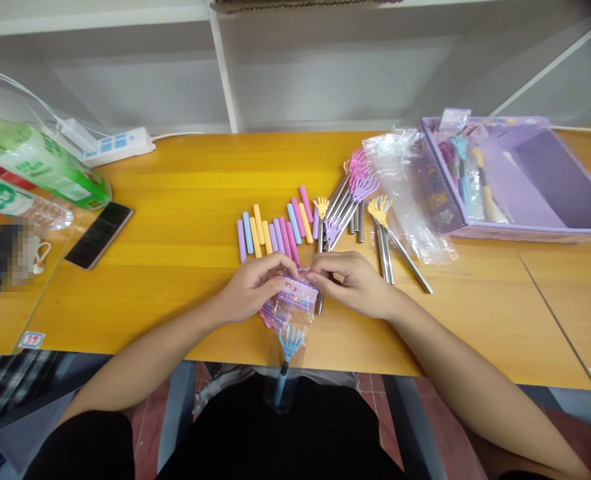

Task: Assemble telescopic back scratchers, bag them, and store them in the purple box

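My left hand [253, 285] and my right hand [354, 283] both pinch the purple printed header of a clear packet [295, 298] near the table's front edge. A blue hand-shaped back scratcher [288, 350] sits inside the packet and hangs over the edge toward my lap. Just beyond my hands lie several pastel handle sleeves [275, 230] in a loose row. To their right lies a pile of metal-shafted scratchers [349, 200] with pink, purple and yellow claw heads.
A purple display box [525, 230] with packed scratchers stands at the right, with clear bags [405, 193] beside it. At the left are a black phone [99, 233], green-labelled bottles [40, 163] and a white power strip [115, 145]. White shelving rises behind the yellow table [175, 200].
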